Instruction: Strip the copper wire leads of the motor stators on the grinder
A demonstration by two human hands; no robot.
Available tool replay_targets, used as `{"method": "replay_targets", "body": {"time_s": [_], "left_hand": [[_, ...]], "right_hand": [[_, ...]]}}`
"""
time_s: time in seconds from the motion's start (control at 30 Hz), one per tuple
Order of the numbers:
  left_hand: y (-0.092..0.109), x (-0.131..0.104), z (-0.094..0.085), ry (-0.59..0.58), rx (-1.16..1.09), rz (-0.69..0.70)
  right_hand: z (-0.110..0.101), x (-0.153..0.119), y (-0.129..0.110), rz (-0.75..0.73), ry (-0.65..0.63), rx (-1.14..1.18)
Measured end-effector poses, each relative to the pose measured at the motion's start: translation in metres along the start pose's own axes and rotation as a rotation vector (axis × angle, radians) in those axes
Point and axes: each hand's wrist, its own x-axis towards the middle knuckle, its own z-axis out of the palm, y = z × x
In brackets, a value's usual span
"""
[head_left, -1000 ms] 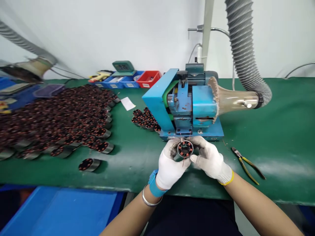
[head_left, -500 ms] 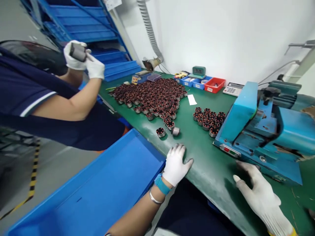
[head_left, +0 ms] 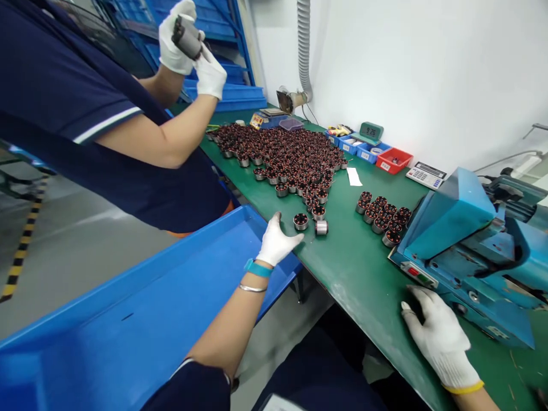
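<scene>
My left hand (head_left: 276,242), in a white glove, is over the near table edge beside the rim of a blue tray (head_left: 188,291). Its thumb and fingers are apart, with nothing between them. Just past the thumb stands a motor stator (head_left: 301,221) with copper windings, and a second stator (head_left: 321,228) lies on its side. My gloved right hand (head_left: 432,325) rests on the green table (head_left: 355,268) in front of a blue machine (head_left: 454,245), thumb and fingers apart and holding nothing visible. Several stators (head_left: 381,214) stand grouped left of the machine.
A large pile of stators (head_left: 291,154) covers the far table. At left a co-worker's gloved hands (head_left: 192,63) hold a grey cylindrical stack (head_left: 187,39). Small blue bins (head_left: 368,153), a red bin (head_left: 394,161), a calculator (head_left: 427,174) and a clock (head_left: 371,132) line the wall.
My left hand has moved left from the tabletop towards the blue tray, thumb spread wide. My right hand stays by the machine. The view has shifted, and the co-worker still holds the grey stack.
</scene>
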Motion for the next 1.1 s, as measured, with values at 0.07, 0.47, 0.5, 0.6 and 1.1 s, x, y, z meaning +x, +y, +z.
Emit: {"method": "replay_targets", "body": {"time_s": [0.07, 0.47, 0.5, 0.6, 1.1], "left_hand": [[0.003, 0.014, -0.001, -0.068, 0.136, 0.055], [-0.003, 0.023, 0.013, 0.074, 0.083, 0.230], [-0.006, 0.021, 0.014, 0.102, 0.044, 0.248], [-0.015, 0.020, 0.016, 0.126, -0.069, 0.271], [-0.020, 0.017, 0.017, 0.210, -0.214, 0.332]], "right_hand": [[0.010, 0.022, -0.028, -0.185, 0.039, -0.002], [0.081, 0.171, -0.190, -0.266, 0.002, 0.020], [0.080, 0.173, -0.187, -0.255, -0.010, 0.014], [0.076, 0.175, -0.173, -0.183, -0.020, 0.003], [0.082, 0.170, -0.163, -0.011, 0.009, 0.665]]}}
